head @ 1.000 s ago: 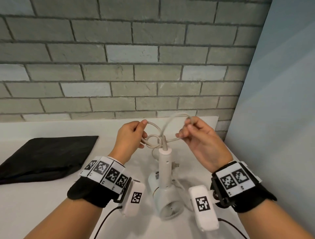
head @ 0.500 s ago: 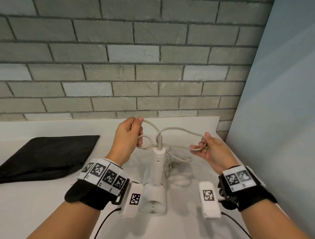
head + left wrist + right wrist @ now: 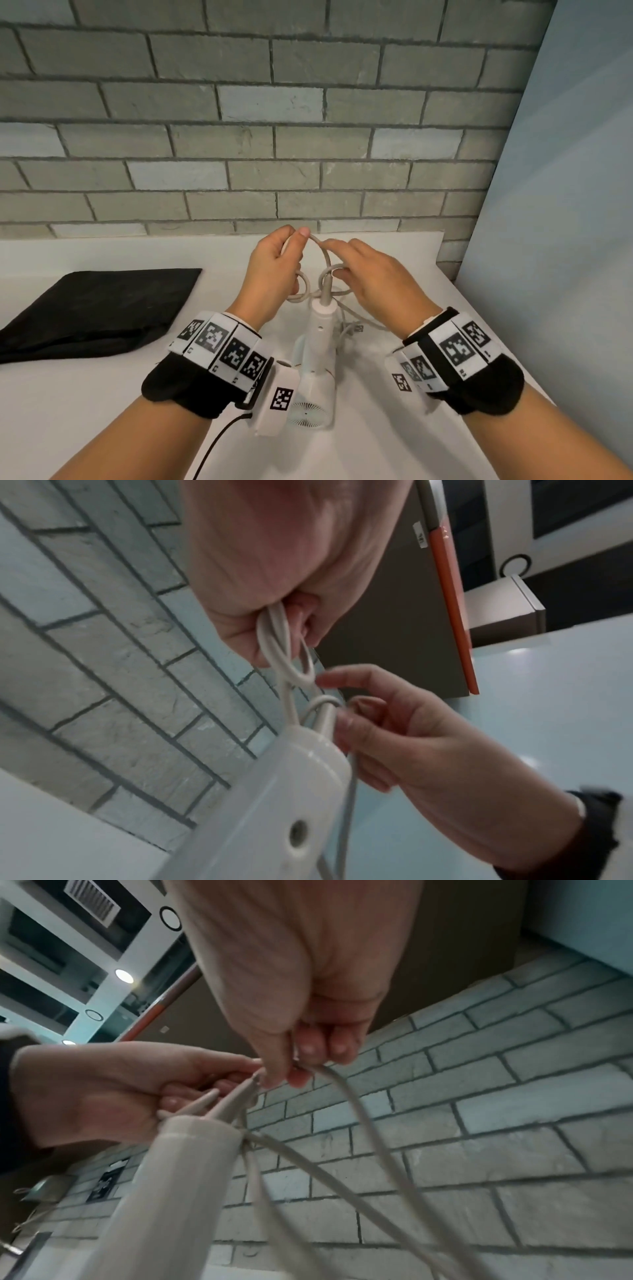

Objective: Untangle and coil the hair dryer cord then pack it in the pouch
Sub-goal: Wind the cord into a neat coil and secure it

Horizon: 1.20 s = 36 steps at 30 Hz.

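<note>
A white hair dryer [image 3: 317, 370] stands on the white counter, nozzle end towards me, handle [image 3: 274, 799] pointing up and away. Its pale cord [image 3: 325, 260] rises from the handle tip in loops. My left hand [image 3: 274, 270] grips a cord loop [image 3: 281, 647] in its curled fingers, thumb on top. My right hand [image 3: 363, 274] pinches the cord [image 3: 342, 1085] just above the handle tip, close to the left hand. More cord and the plug [image 3: 356, 329] lie on the counter behind the dryer. The black pouch [image 3: 92, 315] lies flat at the left.
A grey brick wall [image 3: 274, 137] runs along the back of the counter [image 3: 85, 411]. A pale blue panel [image 3: 565, 240] closes off the right side. Black cables from my wrist cameras trail off the near edge.
My right hand has come back in from the right to the cord above the handle, next to the left hand. The wide loop it had drawn out is now small. The left hand kept its hold.
</note>
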Available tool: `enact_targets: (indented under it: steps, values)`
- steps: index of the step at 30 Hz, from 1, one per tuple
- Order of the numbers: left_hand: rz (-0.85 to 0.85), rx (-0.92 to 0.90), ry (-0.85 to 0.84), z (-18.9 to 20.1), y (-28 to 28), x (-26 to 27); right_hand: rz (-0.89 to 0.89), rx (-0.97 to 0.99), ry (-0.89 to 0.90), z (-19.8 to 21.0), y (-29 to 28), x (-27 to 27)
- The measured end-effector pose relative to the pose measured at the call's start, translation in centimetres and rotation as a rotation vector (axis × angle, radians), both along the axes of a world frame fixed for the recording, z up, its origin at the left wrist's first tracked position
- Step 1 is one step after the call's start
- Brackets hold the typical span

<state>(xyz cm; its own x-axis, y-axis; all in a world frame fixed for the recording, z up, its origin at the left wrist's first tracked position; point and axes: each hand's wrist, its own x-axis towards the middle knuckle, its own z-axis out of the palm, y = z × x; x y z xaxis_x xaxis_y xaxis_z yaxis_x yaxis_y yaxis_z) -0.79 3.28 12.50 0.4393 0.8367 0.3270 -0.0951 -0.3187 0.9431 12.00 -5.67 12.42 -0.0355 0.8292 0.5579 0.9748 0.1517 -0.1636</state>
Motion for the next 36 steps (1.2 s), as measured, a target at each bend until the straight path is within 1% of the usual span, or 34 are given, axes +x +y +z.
enact_targets:
  steps: [2, 3, 5, 7, 10, 11, 12, 13, 14, 15, 16, 17, 18, 19, 20, 21, 22, 23, 24, 25, 26, 28, 29, 30, 32, 34, 36]
  values:
    - [0.034, 0.032, 0.04, 0.0, 0.4, -0.2, 0.057, 0.104, 0.081, 0.1, -0.1, 0.7]
    - [0.052, 0.049, 0.064, -0.1, 0.5, -0.4, 0.066, 0.159, 0.152, 0.0, -0.1, 1.2]
    - [0.092, 0.092, 0.112, -0.3, 0.9, -0.8, 0.003, 0.24, 0.358, -0.3, -0.2, 2.2]
    - [0.134, 0.1, 0.126, -0.5, 1.4, -1.4, -0.122, 0.318, 0.635, -0.8, -0.1, 3.4]
    - [0.186, 0.031, 0.074, -0.4, 2.4, -2.6, -0.324, 0.45, 1.169, -1.7, 0.0, 6.6]
    - [0.19, 0.014, 0.058, -0.3, 2.7, -3.0, -0.388, 0.468, 1.3, -2.3, 0.1, 7.7]
    - [0.19, 0.008, 0.05, -0.2, 2.8, -3.2, -0.468, 0.46, 1.374, -3.1, 0.1, 8.8]
    - [0.19, 0.008, 0.048, -0.2, 2.9, -3.3, -0.549, 0.432, 1.411, -4.3, 0.1, 9.5]
    - [0.191, 0.012, 0.047, -0.2, 2.8, -3.3, -0.631, 0.371, 1.423, -5.6, 0.1, 10.1]
    - [0.19, 0.015, 0.046, -0.3, 2.7, -3.2, -0.701, 0.268, 1.413, -7.1, 0.2, 10.4]
    - [0.186, 0.017, 0.044, -0.3, 2.6, -3.1, -0.75, 0.122, 1.356, -8.4, 0.2, 10.5]
    - [0.18, 0.018, 0.042, -0.3, 2.5, -2.9, -0.769, -0.054, 1.24, -9.5, 0.0, 10.3]
    - [0.172, 0.018, 0.042, -0.3, 2.3, -2.7, -0.769, -0.222, 1.069, -10.1, -0.1, 10.1]
    - [0.162, 0.021, 0.044, -0.3, 2.2, -2.5, -0.751, -0.339, 0.854, -10.1, -0.4, 9.8]
    - [0.151, 0.028, 0.048, -0.3, 2.1, -2.4, -0.719, -0.373, 0.625, -9.7, -0.5, 9.3]
    - [0.142, 0.038, 0.054, -0.4, 2.0, -2.2, -0.654, -0.319, 0.448, -8.7, -0.7, 8.5]
    - [0.138, 0.049, 0.06, -0.4, 1.9, -2.0, -0.559, -0.203, 0.355, -7.3, -0.9, 7.4]
    - [0.139, 0.059, 0.064, -0.5, 1.7, -1.9, -0.445, -0.072, 0.305, -5.7, -1.2, 6.2]
    - [0.144, 0.066, 0.066, -0.5, 1.6, -1.7, -0.322, 0.043, 0.291, -3.9, -1.4, 4.7]
    - [0.152, 0.065, 0.063, -0.5, 1.5, -1.6, -0.195, 0.091, 0.298, -2.3, -1.7, 3.2]
    - [0.162, 0.057, 0.057, -0.5, 1.5, -1.5, -0.072, 0.058, 0.299, -1.0, -2.0, 1.8]
    - [0.188, 0.046, 0.045, -0.4, 1.7, -1.5, 0.117, -0.12, 0.255, 0.3, -2.3, -0.1]
    - [0.206, 0.045, 0.042, -0.4, 1.8, -1.5, 0.178, -0.205, 0.242, 0.4, -2.4, -0.6]
    - [0.225, 0.046, 0.042, -0.4, 1.9, -1.7, 0.216, -0.277, 0.266, 0.3, -2.4, -0.9]
    - [0.257, 0.049, 0.044, -0.3, 2.0, -2.0, 0.246, -0.391, 0.339, 0.0, -2.5, -1.1]
    - [0.283, 0.05, 0.043, -0.3, 2.0, -2.3, 0.288, -0.507, 0.359, -0.4, -2.4, -0.9]
    - [0.305, 0.058, 0.044, -0.2, 2.0, -2.5, 0.35, -0.644, 0.46, -0.7, -2.4, -0.6]
